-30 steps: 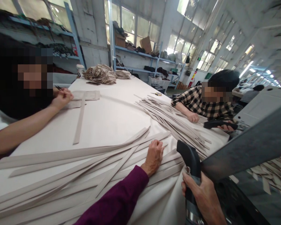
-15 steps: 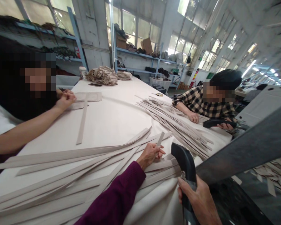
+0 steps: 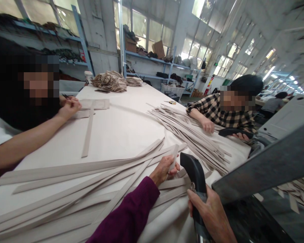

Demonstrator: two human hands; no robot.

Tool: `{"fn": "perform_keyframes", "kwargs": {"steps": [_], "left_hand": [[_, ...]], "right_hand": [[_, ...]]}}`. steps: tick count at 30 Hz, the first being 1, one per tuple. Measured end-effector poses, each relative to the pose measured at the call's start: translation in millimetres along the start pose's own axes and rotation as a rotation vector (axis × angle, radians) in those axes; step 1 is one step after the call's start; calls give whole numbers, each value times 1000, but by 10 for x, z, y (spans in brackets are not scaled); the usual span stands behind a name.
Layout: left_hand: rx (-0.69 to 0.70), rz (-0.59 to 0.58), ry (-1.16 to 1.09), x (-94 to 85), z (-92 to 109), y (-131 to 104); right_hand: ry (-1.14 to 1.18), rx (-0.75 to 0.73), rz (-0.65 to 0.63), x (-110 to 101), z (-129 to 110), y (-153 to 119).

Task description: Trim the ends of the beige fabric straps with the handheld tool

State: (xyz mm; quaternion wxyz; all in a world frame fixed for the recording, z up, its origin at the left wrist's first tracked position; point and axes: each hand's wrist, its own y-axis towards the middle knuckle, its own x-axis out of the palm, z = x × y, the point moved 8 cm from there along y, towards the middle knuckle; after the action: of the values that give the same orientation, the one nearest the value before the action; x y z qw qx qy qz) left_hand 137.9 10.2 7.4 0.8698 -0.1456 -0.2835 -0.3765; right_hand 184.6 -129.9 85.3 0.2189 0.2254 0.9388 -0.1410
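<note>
My left hand (image 3: pixel 164 169), in a purple sleeve, is closed on the end of a beige fabric strip (image 3: pixel 174 156). The short end stands up between thumb and fingers. In my right hand (image 3: pixel 214 211) is a black curved hand-held tool (image 3: pixel 194 166), gripped round its lower part, with a small metal ring at the thumb. The tool's tip points up and left, close beside the left fingers and the strip end; contact between them cannot be made out. Several long beige strips (image 3: pixel 73 199) lie under and left of my left arm.
The white-covered table (image 3: pixel 124 125) carries another strip bundle (image 3: pixel 190 131), a fabric pile (image 3: pixel 110 81) and a phone (image 3: pixel 102 91). A co-worker's hands (image 3: pixel 72 105) are at the left; another person in a checked shirt (image 3: pixel 210 108) works opposite. A grey metal beam (image 3: pixel 263 155) slants at my right.
The black tool and my right hand have moved slightly left, nearer the left hand. My left hand has shifted a little right, and the strip end has turned slightly.
</note>
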Motion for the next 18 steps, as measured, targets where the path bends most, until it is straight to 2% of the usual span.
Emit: {"fn": "perform_keyframes", "kwargs": {"steps": [5, 9, 11, 14, 16, 18], "left_hand": [[15, -154, 41, 104, -34, -29], [-36, -253, 105, 178, -108, -58], [-71, -232, 113, 166, -121, -59], [-113, -94, 38, 63, -95, -29], [-150, -19, -20, 0, -92, -9], [-158, -3, -38, -19, -89, 8]], "right_hand": [[0, -16, -5, 7, -34, 59], [-51, -36, 12, -74, -14, 195], [-83, -44, 52, -166, 6, 247], [-134, -38, 95, -293, 39, 235], [-144, -20, 91, -329, 60, 172], [-134, 6, 70, -328, 78, 94]]}}
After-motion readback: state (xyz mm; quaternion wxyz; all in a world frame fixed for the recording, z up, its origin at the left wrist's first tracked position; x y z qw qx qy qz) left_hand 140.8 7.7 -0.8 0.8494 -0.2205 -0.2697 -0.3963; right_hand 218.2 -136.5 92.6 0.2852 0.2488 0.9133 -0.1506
